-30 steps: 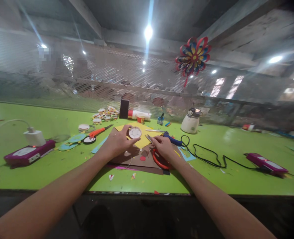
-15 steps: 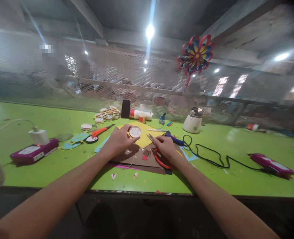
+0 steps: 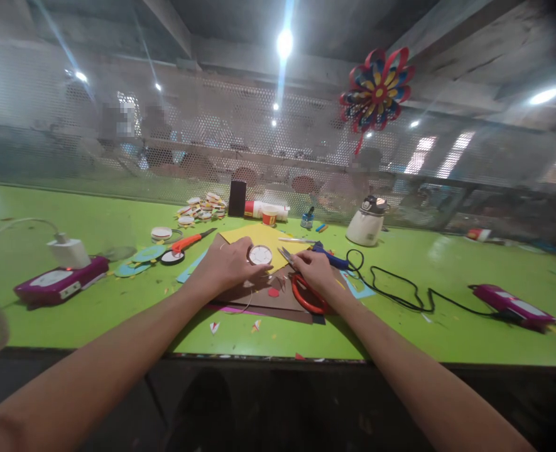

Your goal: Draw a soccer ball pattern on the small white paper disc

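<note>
My left hand [image 3: 225, 267] is closed on a small white paper disc [image 3: 260, 255], held just above the yellow paper sheet [image 3: 254, 235]. My right hand [image 3: 314, 271] grips red-handled scissors [image 3: 306, 298], whose blades [image 3: 284, 255] point up-left toward the disc with a short gap between. Both hands hover over a brown card sheet [image 3: 263, 295] on the green table [image 3: 117, 301]. A small red paper piece [image 3: 272, 292] lies on the brown card between my hands.
Left: purple device [image 3: 58, 285] with white charger [image 3: 68, 252], paper circles [image 3: 143, 256], orange-handled cutter [image 3: 190, 241]. Back: pile of discs [image 3: 200, 210], black box [image 3: 237, 198], glue tube [image 3: 266, 213], white pot [image 3: 366, 226]. Right: black cable [image 3: 400, 292], second purple device [image 3: 511, 304]. A paper pinwheel [image 3: 377, 88] hangs on the mesh.
My left hand has lowered the disc a little toward the yellow sheet. The right hand and scissors stay about where they were; the camera has tilted slightly.
</note>
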Motion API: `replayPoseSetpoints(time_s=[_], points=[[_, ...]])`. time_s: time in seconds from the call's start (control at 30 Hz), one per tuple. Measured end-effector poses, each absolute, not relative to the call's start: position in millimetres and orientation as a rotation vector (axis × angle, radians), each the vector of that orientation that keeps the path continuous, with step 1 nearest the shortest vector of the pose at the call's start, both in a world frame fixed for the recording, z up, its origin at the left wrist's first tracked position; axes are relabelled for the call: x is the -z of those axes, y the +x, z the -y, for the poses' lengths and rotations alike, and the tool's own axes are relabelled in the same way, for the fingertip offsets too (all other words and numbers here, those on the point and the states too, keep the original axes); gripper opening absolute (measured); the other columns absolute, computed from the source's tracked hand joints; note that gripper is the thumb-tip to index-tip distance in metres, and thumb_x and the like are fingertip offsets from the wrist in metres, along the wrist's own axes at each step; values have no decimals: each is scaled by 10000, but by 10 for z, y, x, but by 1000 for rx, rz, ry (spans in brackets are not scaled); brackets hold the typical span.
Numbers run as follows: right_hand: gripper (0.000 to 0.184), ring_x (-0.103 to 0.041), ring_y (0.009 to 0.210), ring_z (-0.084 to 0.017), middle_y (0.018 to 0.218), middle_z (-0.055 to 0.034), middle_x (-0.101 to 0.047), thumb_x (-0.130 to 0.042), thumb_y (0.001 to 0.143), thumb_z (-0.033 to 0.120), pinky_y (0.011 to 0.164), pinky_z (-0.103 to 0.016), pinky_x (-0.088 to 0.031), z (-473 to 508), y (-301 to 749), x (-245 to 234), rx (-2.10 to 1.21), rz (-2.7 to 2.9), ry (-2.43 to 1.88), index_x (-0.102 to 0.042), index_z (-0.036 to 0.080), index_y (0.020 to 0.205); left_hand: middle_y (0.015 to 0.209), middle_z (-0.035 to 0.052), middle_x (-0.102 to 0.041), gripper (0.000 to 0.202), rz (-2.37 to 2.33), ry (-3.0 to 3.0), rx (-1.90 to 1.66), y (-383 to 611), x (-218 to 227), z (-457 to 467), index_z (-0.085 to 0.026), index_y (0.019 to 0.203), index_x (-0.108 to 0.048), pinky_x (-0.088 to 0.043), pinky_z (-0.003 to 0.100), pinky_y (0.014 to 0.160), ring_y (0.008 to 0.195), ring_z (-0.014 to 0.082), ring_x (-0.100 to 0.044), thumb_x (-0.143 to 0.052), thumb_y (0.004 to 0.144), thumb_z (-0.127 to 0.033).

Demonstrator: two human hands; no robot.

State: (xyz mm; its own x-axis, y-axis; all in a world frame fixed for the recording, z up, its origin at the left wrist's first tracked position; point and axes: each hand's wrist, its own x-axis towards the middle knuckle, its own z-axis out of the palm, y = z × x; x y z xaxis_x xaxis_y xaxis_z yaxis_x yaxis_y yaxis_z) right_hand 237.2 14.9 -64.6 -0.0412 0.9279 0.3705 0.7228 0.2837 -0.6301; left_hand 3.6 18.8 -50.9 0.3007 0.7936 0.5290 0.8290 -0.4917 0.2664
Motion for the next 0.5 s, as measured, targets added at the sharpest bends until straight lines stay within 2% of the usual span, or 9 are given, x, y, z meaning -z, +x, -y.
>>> replayPoseSetpoints(time_s=[0.27,0.5], points=[[302,-641,993,-206,1197,-84,-622,-579,943,333,839,-409,-553,-222,2412,740,-366,1781,-1499,-591,169,1196,963,81,-707,415,1600,-2602,1048,12,545,-269,-240,1017,-635,-463,381,795,919,307,-632,-682,735,-540],[309,-636,1012,-213,1211,-86,-616,-582,941,333,853,-419,-547,-201,2434,712,-361,1713,-1564,-589,170,1203,1105,117,-678,496,1666,-2583,1254,-45,564,-368,-196,1169,-579,-463,382,889,1077,306,-596,-656,779,-493]])
